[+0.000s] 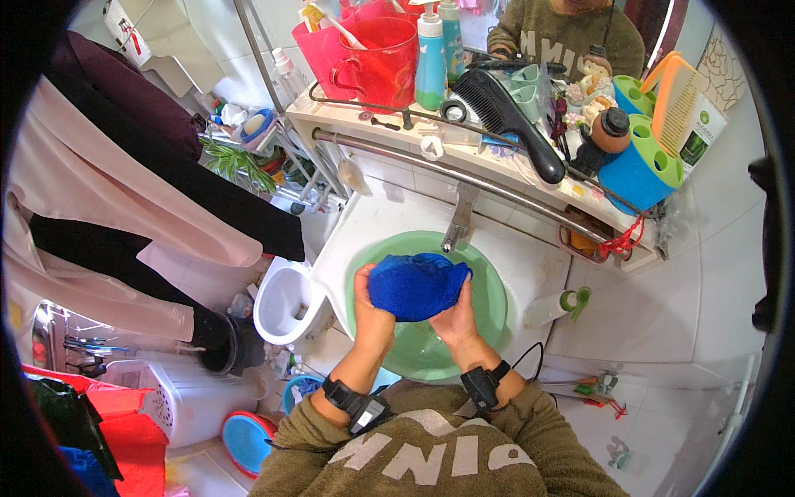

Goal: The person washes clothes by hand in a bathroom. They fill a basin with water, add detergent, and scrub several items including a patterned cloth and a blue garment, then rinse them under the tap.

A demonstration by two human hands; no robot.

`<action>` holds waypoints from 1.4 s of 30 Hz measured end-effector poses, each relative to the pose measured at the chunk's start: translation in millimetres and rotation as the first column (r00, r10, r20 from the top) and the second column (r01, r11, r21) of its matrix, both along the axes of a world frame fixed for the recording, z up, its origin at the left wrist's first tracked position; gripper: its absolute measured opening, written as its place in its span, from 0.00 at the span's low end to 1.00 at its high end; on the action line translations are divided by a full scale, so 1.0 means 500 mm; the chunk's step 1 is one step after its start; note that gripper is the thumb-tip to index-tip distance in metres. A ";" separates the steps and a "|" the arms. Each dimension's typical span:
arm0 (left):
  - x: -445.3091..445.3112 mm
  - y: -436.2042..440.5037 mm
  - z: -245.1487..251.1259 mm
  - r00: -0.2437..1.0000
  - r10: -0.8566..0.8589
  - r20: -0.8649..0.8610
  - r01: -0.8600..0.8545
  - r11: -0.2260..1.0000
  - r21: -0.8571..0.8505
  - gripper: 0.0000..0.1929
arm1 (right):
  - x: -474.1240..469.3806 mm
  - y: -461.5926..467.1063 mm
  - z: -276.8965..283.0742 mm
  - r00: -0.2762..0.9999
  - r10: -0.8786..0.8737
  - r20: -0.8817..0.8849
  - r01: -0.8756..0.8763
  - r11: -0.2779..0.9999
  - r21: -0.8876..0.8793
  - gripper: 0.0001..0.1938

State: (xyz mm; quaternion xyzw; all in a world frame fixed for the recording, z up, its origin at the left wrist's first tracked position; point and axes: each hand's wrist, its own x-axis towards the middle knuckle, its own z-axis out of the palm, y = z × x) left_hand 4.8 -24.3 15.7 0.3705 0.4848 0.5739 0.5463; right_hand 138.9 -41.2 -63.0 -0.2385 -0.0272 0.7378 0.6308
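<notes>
A bunched blue cloth (417,289) is held between my two hands, over a round green plastic basin (428,357). My left hand (371,304) grips the cloth's left side, its thumb along the edge. On the opposite side my right hand (456,314) has hold of it, thumb pointing up. The fingers of both hands are mostly hidden under the cloth. Water appears to lie in the basin, which sits in a white washbasin (372,214). Just beyond the cloth, a chrome faucet (458,220) reaches over the basin's far rim.
A shelf (447,136) above the faucet carries a red cup (388,62), a pump bottle (430,62) and a black comb (509,124). To the right stands a bottle with a green cap (549,307). A toilet (289,304) and hanging clothes (136,180) are on the left.
</notes>
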 end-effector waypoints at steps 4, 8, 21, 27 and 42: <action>-0.035 -0.004 0.008 0.823 -0.014 -0.568 0.300 0.860 0.414 0.20 | 0.029 0.029 0.000 0.980 0.169 0.102 -0.161 0.983 -0.085 0.25; -0.054 0.016 0.039 0.630 -0.159 -0.760 0.666 0.615 0.423 0.18 | 0.061 0.063 0.036 0.842 0.383 0.380 -0.304 0.919 -0.252 0.23; -0.048 0.049 0.093 0.254 -0.176 -0.951 0.961 0.160 0.227 0.21 | 0.077 0.132 0.105 0.053 0.390 0.919 -0.623 0.733 -0.275 0.13; -0.038 0.046 0.112 0.138 -0.045 -0.989 0.990 0.049 0.135 0.20 | 0.071 0.144 0.120 -0.117 0.240 0.964 -0.700 0.668 -0.251 0.13; -0.028 0.080 0.096 0.258 -0.388 -0.885 0.964 0.166 0.208 0.22 | 0.091 0.128 0.118 0.100 0.588 0.803 -0.726 0.595 -0.345 0.22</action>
